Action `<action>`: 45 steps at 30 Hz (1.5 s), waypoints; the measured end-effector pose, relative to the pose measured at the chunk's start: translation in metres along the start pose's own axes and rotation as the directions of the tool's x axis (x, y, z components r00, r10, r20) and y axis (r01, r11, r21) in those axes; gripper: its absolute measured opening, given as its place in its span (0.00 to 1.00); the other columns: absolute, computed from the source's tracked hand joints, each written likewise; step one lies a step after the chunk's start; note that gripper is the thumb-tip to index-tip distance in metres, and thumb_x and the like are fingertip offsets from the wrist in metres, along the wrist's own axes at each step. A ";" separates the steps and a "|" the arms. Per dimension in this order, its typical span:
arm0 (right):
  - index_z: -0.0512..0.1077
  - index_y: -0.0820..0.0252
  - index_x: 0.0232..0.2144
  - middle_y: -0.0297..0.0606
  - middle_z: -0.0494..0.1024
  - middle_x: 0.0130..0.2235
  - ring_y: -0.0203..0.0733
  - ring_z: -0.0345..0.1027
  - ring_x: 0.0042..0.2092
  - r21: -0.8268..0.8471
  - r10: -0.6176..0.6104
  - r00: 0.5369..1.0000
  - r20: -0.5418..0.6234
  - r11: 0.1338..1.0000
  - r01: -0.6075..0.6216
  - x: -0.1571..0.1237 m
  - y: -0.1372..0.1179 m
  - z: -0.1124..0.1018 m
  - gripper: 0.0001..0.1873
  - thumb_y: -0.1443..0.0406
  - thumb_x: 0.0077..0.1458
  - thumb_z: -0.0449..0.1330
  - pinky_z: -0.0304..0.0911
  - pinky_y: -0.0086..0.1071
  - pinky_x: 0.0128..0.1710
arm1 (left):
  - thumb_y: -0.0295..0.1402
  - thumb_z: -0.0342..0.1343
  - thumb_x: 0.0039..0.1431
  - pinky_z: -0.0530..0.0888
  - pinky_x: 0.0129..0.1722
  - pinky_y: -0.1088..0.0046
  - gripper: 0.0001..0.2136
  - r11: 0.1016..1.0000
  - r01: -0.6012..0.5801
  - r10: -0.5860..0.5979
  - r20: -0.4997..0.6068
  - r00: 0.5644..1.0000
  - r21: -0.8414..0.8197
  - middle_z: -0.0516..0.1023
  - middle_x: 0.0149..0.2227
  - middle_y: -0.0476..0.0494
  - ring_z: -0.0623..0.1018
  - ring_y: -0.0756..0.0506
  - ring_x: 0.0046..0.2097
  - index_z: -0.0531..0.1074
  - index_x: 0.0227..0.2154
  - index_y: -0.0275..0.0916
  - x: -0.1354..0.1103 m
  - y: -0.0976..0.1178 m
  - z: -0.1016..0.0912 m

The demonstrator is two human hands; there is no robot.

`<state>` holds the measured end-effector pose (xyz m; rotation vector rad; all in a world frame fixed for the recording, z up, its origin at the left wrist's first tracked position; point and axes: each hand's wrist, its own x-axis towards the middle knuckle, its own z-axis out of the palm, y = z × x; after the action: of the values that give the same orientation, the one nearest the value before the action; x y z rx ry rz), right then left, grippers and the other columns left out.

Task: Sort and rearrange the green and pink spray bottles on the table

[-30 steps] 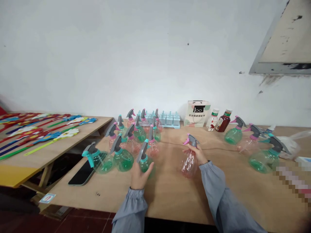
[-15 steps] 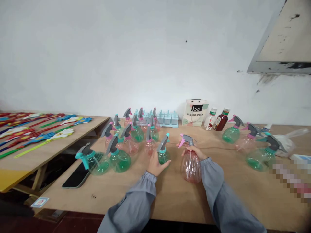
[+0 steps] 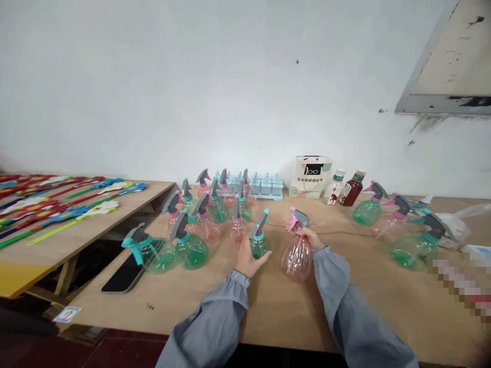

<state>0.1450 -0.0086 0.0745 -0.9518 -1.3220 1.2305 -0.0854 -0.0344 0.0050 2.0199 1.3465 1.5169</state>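
Observation:
My right hand (image 3: 310, 237) is closed round the neck of a clear pink spray bottle (image 3: 297, 261) with a grey and pink trigger head. That bottle leans, its base swung to the left. My left hand (image 3: 247, 259) curves around a smaller-looking green spray bottle (image 3: 261, 247) with a turquoise collar. Its thumb sticks out in front, while its other fingers are partly hidden. Just behind it stands a pink spray bottle (image 3: 238, 230). To the left are more spray bottles, among them a green one (image 3: 192, 251) and one tipped over sideways (image 3: 158, 258).
A phone (image 3: 121, 276) lies near the table's left edge. Light-blue ice-pop moulds (image 3: 270, 188), a paper bag (image 3: 310, 178) and two drink bottles (image 3: 351, 189) line the wall. Several spray bottles (image 3: 414, 250) stand right. Colourful hand-shaped sticks (image 3: 82, 214) cover the left table.
The pink bottle in my right hand has tilted, its base moving left and slightly up. My left hand stays around the green bottle. The view has shifted slightly.

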 end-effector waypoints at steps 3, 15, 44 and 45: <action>0.74 0.56 0.41 0.38 0.80 0.35 0.40 0.69 0.29 0.078 0.046 0.994 0.099 0.996 -0.054 -0.002 -0.002 0.004 0.25 0.58 0.36 0.62 0.61 0.31 0.25 | 0.42 0.64 0.48 0.68 0.59 0.51 0.35 1.000 -0.011 0.011 0.002 1.000 -0.008 0.72 0.54 0.32 0.72 0.34 0.59 0.59 0.58 0.37 0.000 0.000 0.000; 0.73 0.56 0.30 0.37 0.79 0.32 0.40 0.69 0.34 0.143 0.098 0.995 0.000 0.985 -0.097 0.002 0.004 0.006 0.19 0.51 0.38 0.68 0.61 0.29 0.27 | 0.41 0.65 0.49 0.69 0.57 0.51 0.35 0.997 -0.071 0.071 -0.018 0.997 -0.007 0.73 0.53 0.32 0.73 0.34 0.57 0.59 0.59 0.37 -0.001 -0.002 0.000; 0.72 0.57 0.25 0.34 0.73 0.26 0.33 0.59 0.26 0.111 0.140 0.989 0.053 0.983 -0.145 -0.001 0.005 0.006 0.16 0.53 0.39 0.66 0.55 0.27 0.23 | 0.41 0.65 0.49 0.69 0.58 0.50 0.35 0.996 -0.086 0.085 -0.024 0.996 -0.039 0.72 0.53 0.33 0.72 0.34 0.58 0.59 0.59 0.39 -0.001 -0.004 0.000; 0.72 0.57 0.26 0.34 0.73 0.26 0.33 0.58 0.25 0.112 0.136 0.989 0.055 0.984 -0.141 -0.001 0.005 0.006 0.16 0.53 0.39 0.66 0.54 0.26 0.22 | 0.41 0.65 0.49 0.69 0.58 0.50 0.36 0.996 -0.079 0.078 -0.024 0.997 -0.038 0.72 0.54 0.32 0.72 0.34 0.59 0.58 0.59 0.39 -0.001 -0.004 0.000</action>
<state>0.1387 -0.0099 0.0702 -0.9494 -1.2232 1.4288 -0.0873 -0.0325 0.0015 2.0604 1.2499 1.5915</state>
